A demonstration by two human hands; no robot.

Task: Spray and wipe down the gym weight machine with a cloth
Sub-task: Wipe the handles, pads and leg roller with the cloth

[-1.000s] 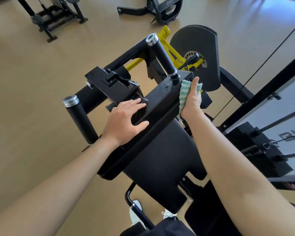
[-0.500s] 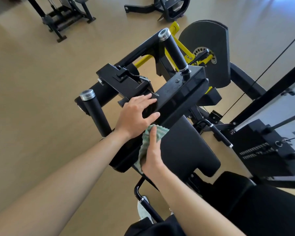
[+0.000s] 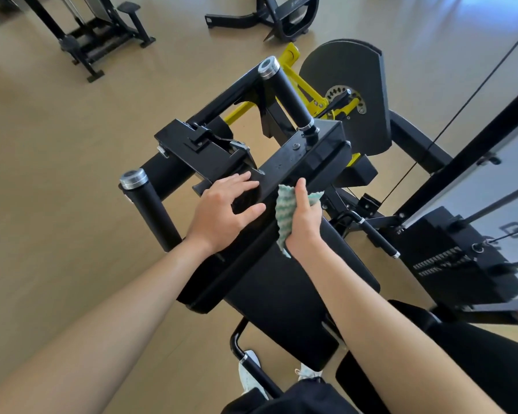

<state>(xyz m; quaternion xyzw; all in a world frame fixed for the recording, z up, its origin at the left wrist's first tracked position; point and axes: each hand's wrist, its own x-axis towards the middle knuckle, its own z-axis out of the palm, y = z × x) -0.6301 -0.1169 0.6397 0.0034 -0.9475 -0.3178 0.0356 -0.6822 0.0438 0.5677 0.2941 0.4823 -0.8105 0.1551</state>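
The black weight machine fills the middle of the view, with a glossy top bar (image 3: 299,159) above a padded chest pad (image 3: 278,291). My left hand (image 3: 222,213) lies flat on the bar's near end, fingers spread, thumb hooked over its edge. My right hand (image 3: 304,225) presses a green-and-white striped cloth (image 3: 283,210) against the side of the bar, just right of my left hand. Two black handles with chrome caps stick up, one at the left (image 3: 150,210) and one further back (image 3: 287,94). No spray bottle is visible.
A yellow adjustment arm (image 3: 299,82) and a round black cam cover (image 3: 350,94) sit behind the bar. The weight stack (image 3: 461,258) and its frame stand at the right. Other black machines (image 3: 96,28) rest on the tan floor at the back. My legs and shoes show at the bottom.
My right hand with the cloth swept from the bar's far end down to its near lower edge, then came back up to the middle of the side. My left hand stayed on the bar.
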